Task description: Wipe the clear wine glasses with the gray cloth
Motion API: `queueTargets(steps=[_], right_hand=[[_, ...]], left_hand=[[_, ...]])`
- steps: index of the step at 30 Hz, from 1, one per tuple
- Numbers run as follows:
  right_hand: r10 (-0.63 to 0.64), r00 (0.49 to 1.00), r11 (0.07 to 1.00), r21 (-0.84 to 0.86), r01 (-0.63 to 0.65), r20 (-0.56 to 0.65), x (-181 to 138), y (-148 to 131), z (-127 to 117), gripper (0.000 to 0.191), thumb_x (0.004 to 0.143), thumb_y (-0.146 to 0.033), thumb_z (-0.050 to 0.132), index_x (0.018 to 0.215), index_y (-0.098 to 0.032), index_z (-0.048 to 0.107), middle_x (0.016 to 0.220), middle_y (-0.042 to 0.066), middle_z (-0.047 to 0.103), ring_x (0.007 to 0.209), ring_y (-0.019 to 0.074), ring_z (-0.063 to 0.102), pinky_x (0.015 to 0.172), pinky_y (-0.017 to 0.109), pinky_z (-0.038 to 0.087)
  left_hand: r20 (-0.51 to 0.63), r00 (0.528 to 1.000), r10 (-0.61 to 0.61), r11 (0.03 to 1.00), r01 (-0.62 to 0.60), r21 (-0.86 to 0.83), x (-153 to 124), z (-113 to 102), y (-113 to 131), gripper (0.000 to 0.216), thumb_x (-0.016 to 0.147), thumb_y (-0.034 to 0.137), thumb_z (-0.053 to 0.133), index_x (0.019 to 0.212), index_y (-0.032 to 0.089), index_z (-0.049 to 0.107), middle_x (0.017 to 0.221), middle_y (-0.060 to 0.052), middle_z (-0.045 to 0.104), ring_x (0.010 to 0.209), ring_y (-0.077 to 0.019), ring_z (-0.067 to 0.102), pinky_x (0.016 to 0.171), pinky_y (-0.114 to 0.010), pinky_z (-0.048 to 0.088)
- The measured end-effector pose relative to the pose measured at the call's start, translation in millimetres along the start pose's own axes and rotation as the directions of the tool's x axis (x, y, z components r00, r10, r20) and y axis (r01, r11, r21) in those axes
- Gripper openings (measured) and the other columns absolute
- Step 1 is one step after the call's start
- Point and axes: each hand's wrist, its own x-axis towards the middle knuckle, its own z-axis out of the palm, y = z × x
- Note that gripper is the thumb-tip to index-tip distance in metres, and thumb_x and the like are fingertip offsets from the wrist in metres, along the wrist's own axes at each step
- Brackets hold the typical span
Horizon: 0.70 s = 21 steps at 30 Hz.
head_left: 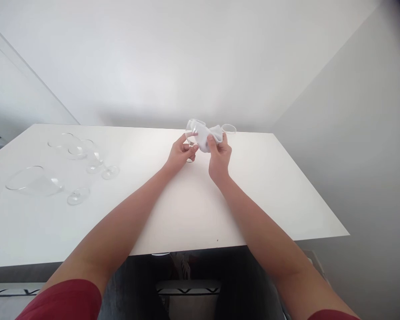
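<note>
Near the far edge of the white table, my left hand is closed around the lower part of a clear wine glass. The glass's foot shows just below my fingers. In my right hand a white cloth is bunched between thumb and fingers, pressed against the right side of the bowl. The cloth hides part of the glass. Just behind my right hand stands another clear glass, of which the round rim shows; my hand covers the rest.
On the left of the white table stand several clear stemmed glasses, one nearer the front and others behind it. A white wall rises behind the table, and a grey wall is on the right.
</note>
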Motion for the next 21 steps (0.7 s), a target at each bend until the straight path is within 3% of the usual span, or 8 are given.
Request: queueTargets(steps=[5,9,11,14,16,18,21], right_hand=[[0.116,0.985,0.961,0.236,-0.143,0.125,0.4,-2.4,0.8,0.039,0.094,-0.059,0.058,0.078,-0.024,0.049,0.087,0.003,0.05,0.084,0.0189,0.053,0.077,0.033,0.052],[0.173,0.972,0.919,0.328,-0.217,0.156,4.1,2.8,0.6,0.042,0.075,-0.045,0.083,0.099,-0.028,0.053,0.093,-0.001,0.057,0.084,0.0169,0.056,0.076,0.03,0.051],[0.194,0.967,0.913,0.329,-0.239,0.164,5.2,5.1,0.8,0.049,0.072,-0.041,0.085,0.109,-0.03,0.054,0.093,-0.003,0.059,0.081,0.0154,0.056,0.073,0.029,0.05],[0.235,0.966,0.945,0.209,-0.253,0.108,5.7,7.5,1.6,0.031,0.078,-0.042,0.08,0.093,-0.025,0.06,0.083,-0.003,0.059,0.076,0.0139,0.054,0.071,0.027,0.048],[0.298,0.949,0.932,0.185,-0.313,0.104,5.2,8.6,2.7,0.029,0.082,-0.046,0.076,0.083,-0.022,0.06,0.082,-0.002,0.062,0.079,0.0148,0.056,0.073,0.027,0.049],[0.392,0.906,0.866,0.267,-0.422,0.159,4.7,9.6,4.0,0.029,0.083,-0.049,0.074,0.085,-0.021,0.064,0.087,0.001,0.068,0.086,0.0178,0.062,0.077,0.029,0.051],[0.461,0.872,0.763,0.429,-0.483,0.162,5.8,11.3,4.8,0.028,0.084,-0.045,0.073,0.095,-0.019,0.069,0.101,0.004,0.074,0.099,0.0212,0.067,0.084,0.032,0.054]], left_hand=[[-0.091,0.995,0.042,0.999,-0.044,-0.02,4.1,-2.5,-4.5,0.039,0.087,0.058,0.075,0.089,0.02,0.069,0.061,0.003,0.058,0.057,-0.0113,0.056,0.06,-0.028,0.047],[-0.096,0.995,0.008,0.995,-0.018,-0.096,5.0,0.7,-4.2,0.046,0.081,0.059,0.081,0.108,0.024,0.07,0.066,0.004,0.061,0.054,-0.011,0.054,0.057,-0.028,0.047],[-0.079,0.997,0.01,0.996,-0.017,-0.091,4.4,2.2,-3.6,0.042,0.083,0.06,0.079,0.103,0.023,0.071,0.062,0.004,0.057,0.05,-0.0099,0.049,0.051,-0.027,0.043],[-0.155,0.986,0.057,0.996,-0.067,-0.064,5.1,0.9,-4.1,0.038,0.087,0.059,0.075,0.088,0.021,0.067,0.057,0.005,0.048,0.048,-0.0084,0.044,0.047,-0.024,0.037],[-0.303,0.951,0.066,0.993,-0.092,-0.072,7.3,-2.6,-6.1,0.039,0.087,0.058,0.075,0.086,0.021,0.064,0.058,0.006,0.048,0.049,-0.0079,0.044,0.047,-0.022,0.037],[-0.46,0.888,0.024,0.992,-0.079,-0.102,10.1,-6.9,-9.0,0.039,0.086,0.057,0.076,0.088,0.021,0.061,0.062,0.006,0.05,0.05,-0.0073,0.045,0.047,-0.021,0.037],[-0.542,0.838,-0.063,0.987,-0.027,-0.156,12.9,-10.3,-12.1,0.038,0.086,0.053,0.078,0.093,0.023,0.057,0.064,0.007,0.05,0.051,-0.0069,0.045,0.047,-0.02,0.037]])
